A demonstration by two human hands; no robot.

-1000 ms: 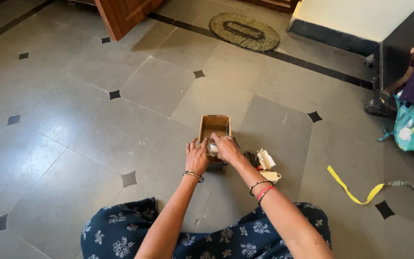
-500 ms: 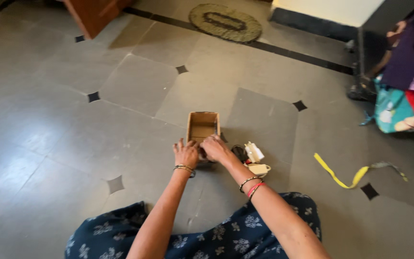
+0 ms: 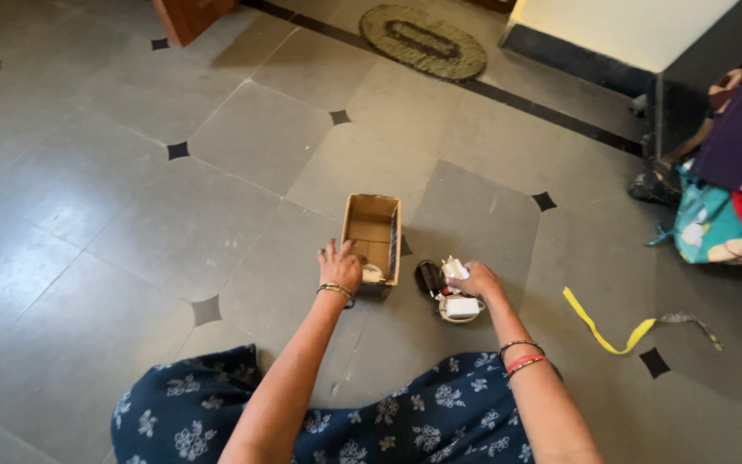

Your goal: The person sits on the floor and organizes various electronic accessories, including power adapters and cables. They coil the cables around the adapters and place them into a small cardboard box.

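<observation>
the right hand (image 3: pixel 477 281) grasps a white charger (image 3: pixel 457 301) on the floor, while the left hand (image 3: pixel 339 265) rests loosely on the open cardboard box (image 3: pixel 372 234).

matt cardboard box (image 3: pixel 372 234), glossy plastic charger (image 3: pixel 461 307)
</observation>
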